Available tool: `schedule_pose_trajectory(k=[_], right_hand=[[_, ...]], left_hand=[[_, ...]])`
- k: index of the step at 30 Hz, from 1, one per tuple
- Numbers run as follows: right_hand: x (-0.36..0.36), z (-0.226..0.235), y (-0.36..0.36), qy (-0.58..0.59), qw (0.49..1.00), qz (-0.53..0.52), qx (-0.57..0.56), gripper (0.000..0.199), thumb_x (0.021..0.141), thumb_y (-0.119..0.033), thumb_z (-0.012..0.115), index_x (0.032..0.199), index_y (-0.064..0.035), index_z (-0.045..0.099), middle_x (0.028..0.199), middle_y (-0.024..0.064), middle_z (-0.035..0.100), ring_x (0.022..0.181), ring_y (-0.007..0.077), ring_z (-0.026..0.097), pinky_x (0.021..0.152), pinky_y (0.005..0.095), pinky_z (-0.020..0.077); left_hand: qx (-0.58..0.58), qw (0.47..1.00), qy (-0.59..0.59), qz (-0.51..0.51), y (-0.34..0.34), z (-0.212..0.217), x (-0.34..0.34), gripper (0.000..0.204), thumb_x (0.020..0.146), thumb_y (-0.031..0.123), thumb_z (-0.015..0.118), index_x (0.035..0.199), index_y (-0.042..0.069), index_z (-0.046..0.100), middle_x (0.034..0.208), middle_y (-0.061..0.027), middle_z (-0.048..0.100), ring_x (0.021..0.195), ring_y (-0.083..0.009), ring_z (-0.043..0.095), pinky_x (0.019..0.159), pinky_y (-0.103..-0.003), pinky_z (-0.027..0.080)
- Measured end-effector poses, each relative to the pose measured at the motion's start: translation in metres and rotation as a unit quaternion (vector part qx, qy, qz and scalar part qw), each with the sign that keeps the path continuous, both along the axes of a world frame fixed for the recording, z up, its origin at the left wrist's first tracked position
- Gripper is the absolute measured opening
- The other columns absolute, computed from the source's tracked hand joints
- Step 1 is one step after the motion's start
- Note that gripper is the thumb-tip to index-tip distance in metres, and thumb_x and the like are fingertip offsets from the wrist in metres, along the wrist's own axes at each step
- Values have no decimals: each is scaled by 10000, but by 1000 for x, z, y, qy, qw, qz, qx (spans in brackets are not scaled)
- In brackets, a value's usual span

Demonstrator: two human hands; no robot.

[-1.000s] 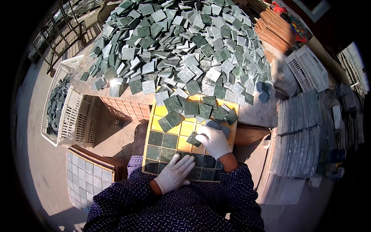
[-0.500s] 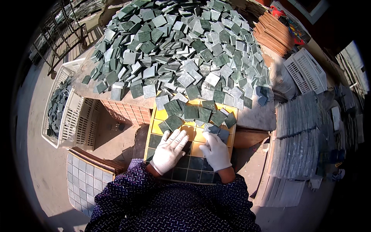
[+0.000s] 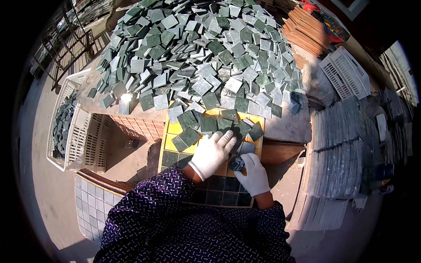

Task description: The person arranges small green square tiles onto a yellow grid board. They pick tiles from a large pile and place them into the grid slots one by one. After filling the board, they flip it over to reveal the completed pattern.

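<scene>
A yellow grid tray (image 3: 174, 128) lies in front of me, with dark square stone tiles (image 3: 215, 191) filling its near rows. Loose green tiles (image 3: 208, 124) are scattered over its far part. My left hand (image 3: 211, 153), in a white glove, lies over the middle of the tray with its fingers stretched toward these loose tiles; whether the fingertips touch one is unclear. My right hand (image 3: 254, 176), gloved too, is closed with thumb and fingers on a dark, mottled stone tile (image 3: 237, 163) above the right side of the tray.
A large heap of green and grey tiles (image 3: 193, 61) covers the table beyond the tray. White plastic crates (image 3: 81, 136) stand at left, one holding tiles. Tiled sheets (image 3: 94, 201) lean at lower left. Stacked sheets (image 3: 335, 153) and another white crate (image 3: 346, 72) are at right.
My left hand has moved right and forward to the loose tiles. My right hand has shifted slightly toward me and right, and a dark tile now shows in its fingers.
</scene>
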State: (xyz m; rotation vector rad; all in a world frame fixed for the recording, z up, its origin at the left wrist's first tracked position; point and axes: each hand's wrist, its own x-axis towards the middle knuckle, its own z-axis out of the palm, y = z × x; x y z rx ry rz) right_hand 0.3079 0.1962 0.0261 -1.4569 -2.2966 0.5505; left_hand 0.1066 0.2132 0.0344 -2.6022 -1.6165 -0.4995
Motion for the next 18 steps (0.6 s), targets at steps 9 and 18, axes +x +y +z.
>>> schedule_pose_trajectory(k=[9,18], right_hand=[[-27,-8,-7,37,993,95,-53,492,762,-148,717,1207,-61,525,1224,145,499,1048,356,575,883,421,496],[-17,-6,-8,104,980,129,-108,391,784,-150,703,1149,-61,596,1196,105,568,1013,317,607,840,393,514]], left_hand=[[-90,982,-16,-164,51,3,-15,503,733,193,697,1208,70,588,1088,-101,583,1029,-303,576,854,-391,514],[-125,963,-235,-36,-6,8,-27,645,652,92,798,1253,61,565,1166,-155,563,1014,-357,604,832,-394,528]])
